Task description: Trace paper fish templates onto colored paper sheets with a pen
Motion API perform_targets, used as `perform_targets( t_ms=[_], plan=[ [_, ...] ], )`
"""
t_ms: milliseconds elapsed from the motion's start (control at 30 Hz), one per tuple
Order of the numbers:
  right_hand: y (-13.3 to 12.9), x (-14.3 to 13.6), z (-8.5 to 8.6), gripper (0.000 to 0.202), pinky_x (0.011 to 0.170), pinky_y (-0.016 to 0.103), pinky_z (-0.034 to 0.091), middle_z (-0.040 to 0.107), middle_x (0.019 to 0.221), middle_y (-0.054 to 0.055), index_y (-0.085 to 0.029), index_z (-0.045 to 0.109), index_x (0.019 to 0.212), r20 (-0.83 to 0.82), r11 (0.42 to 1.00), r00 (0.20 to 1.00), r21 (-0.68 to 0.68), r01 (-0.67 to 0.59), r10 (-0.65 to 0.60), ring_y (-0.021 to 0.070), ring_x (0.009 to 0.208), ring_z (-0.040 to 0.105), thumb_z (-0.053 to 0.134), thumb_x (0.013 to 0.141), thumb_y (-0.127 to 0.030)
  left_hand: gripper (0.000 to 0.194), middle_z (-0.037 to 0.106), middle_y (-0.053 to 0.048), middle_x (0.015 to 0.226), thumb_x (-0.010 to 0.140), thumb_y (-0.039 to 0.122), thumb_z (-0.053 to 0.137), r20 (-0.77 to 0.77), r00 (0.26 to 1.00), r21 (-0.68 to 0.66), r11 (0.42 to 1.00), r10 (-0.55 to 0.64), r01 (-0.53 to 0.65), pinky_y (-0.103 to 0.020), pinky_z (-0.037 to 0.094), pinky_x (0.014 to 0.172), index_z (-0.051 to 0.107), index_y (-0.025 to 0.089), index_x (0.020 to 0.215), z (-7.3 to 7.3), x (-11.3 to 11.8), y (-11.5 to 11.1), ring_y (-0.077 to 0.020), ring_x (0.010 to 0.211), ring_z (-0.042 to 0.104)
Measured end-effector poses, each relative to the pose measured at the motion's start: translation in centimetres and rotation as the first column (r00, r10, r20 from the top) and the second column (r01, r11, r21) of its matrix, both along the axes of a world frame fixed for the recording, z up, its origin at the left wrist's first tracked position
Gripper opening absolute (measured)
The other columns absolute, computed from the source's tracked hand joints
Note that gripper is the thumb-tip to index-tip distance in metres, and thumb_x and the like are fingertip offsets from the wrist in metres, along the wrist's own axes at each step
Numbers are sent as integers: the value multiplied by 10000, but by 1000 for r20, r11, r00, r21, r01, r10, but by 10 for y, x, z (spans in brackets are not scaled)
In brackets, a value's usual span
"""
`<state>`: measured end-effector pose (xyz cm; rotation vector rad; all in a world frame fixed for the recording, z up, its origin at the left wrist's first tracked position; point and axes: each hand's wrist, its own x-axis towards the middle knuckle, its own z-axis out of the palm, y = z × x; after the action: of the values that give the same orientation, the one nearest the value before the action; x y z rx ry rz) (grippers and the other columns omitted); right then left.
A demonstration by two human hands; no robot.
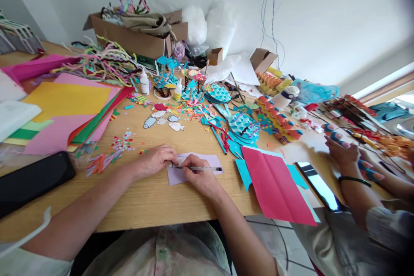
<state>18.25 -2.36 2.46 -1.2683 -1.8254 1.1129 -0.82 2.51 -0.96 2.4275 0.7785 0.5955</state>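
A lilac sheet of paper (176, 177) lies on the table in front of me. My right hand (202, 179) grips a pen (210, 168), its tip close to a small pale paper cutout (176, 161) on the sheet. With curled fingers pressed together, my left hand (158, 159) holds that cutout down at the sheet's left edge. Fingers cover much of its outline. Just beyond, several fish-shaped paper cutouts (176, 126) lie together, some white and some blue-grey. Paper scraps (121, 142) and strips are scattered left of my hands.
Coloured paper sheets (74, 97) and a black phone (39, 179) lie left. A folded red sheet (274, 181) overhangs the front edge at right. Glue bottles (144, 83), blue paper crafts (242, 125) and a cardboard box (129, 36) stand behind. At right, another person's hands (344, 155) hold a painted piece.
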Motion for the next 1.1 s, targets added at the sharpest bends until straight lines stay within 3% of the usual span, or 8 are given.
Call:
perform_targets(
  t_ms=[400,767,833,967,1100],
  plan=[
    [1,-6,-5,110,517,178,327,493,582,-43,-167,555,679,82,992,996,120,-41,31,73,507,390,467,673,-102,197,633,-12,846,831,89,490,-19,1000,-3,1000,6,-6,-246,381,753,658,188,807,2,0,-2,-138,820,527],
    [-1,-3,-2,103,480,179,280,433,533,-64,-174,526,648,78,997,997,78,-28,22,71,490,358,459,665,-97,212,627,-12,855,843,110,475,-16,1000,-14,1000,11,-11,-251,383,760,664,203,820,4,0,-3,-140,829,526],
    [-1,1,-1,87,476,180,292,455,540,-60,-174,530,656,17,999,1000,44,5,-6,75,493,374,468,679,-117,211,626,-12,851,844,115,475,-12,1000,-20,1000,16,-16,-251,385,755,664,206,821,4,0,-3,-139,825,527],
    [4,17,1,79,543,200,379,542,604,-32,-181,551,728,-118,980,976,57,190,-182,106,578,489,486,762,-210,206,630,-14,858,836,103,483,-21,1000,-53,998,22,-23,-254,387,763,664,202,831,6,0,-3,-143,840,533],
    [11,30,-2,158,649,241,436,635,767,16,-199,611,871,34,969,986,197,152,-162,140,702,575,471,823,-256,213,629,-12,860,827,88,482,-58,998,-63,997,33,-37,-262,382,772,661,203,831,10,2,-4,-148,852,531]
  ],
)
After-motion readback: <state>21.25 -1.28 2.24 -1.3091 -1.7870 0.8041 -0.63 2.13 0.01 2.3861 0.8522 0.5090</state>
